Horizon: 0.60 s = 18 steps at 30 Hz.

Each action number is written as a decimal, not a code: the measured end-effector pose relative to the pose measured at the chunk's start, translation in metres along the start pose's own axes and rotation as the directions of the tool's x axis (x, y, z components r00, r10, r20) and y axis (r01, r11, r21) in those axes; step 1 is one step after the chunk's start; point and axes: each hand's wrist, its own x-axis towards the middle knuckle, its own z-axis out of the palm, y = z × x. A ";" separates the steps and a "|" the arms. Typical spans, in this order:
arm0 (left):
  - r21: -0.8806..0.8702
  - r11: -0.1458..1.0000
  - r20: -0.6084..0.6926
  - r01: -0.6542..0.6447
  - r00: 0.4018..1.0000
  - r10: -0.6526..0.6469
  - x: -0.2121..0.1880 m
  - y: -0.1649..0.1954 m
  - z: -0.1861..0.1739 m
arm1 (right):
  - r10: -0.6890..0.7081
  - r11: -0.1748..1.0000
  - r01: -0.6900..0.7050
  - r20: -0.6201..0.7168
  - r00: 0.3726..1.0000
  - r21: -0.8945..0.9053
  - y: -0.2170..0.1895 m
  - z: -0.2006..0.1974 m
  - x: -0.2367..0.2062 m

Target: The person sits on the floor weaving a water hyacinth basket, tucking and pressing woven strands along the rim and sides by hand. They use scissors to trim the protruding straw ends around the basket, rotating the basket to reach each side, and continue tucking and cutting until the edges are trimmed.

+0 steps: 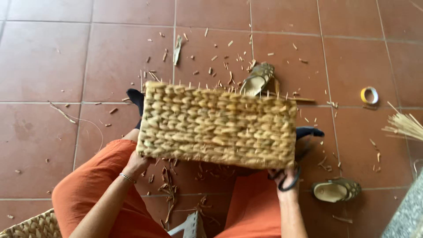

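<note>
A rectangular woven straw basket (216, 125) lies across my knees, its plaited side facing up and thin stick ends poking out along its far edge. My left hand (136, 164) grips its near left corner from below. My right hand (284, 178) holds the near right corner and has black-handled scissors (288, 180) looped on its fingers. I wear orange trousers (94, 194) and dark socks (136, 99).
Red floor tiles (42, 61) are strewn with straw offcuts (176, 49). One sandal (257, 78) lies beyond the basket, another sandal (337, 189) at the right. A yellow tape roll (369, 95) and a bundle of thin sticks (403, 125) lie right. Another woven piece (31, 224) sits bottom left.
</note>
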 end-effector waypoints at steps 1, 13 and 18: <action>0.166 0.986 0.020 0.002 1.000 -0.006 -0.004 -0.002 -0.004 | 0.019 0.999 -0.020 -0.047 0.999 -0.030 -0.001 0.000 -0.001; -0.606 0.762 -0.196 -0.228 0.971 0.135 -0.025 0.056 -0.019 | -0.286 0.874 0.188 -0.160 0.945 -0.448 -0.036 0.006 -0.042; -0.461 0.802 -0.197 -0.379 0.925 0.324 -0.033 0.043 0.001 | -0.385 0.848 0.295 -0.128 0.914 -0.440 -0.037 0.007 -0.046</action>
